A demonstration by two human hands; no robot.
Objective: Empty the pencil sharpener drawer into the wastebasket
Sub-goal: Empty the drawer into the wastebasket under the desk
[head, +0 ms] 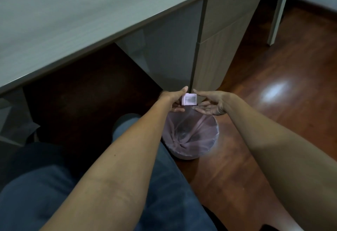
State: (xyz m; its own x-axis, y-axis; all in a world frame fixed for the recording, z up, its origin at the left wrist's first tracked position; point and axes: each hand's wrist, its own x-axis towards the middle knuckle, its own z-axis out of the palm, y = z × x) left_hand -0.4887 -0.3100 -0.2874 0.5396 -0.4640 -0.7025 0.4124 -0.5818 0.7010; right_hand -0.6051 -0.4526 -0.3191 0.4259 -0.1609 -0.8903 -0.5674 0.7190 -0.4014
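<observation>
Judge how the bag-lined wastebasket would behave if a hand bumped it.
The wastebasket looks small and nearly empty, so probably light. On the glossy wood floor it would likely slide. Its thin pink liner looks floppy.

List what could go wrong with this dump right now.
The pink drawer is pinched only by the left hand, above the far rim of the wastebasket, so shavings could land on the wooden floor. The open right hand isn't holding it; a slip could drop it in.
</observation>
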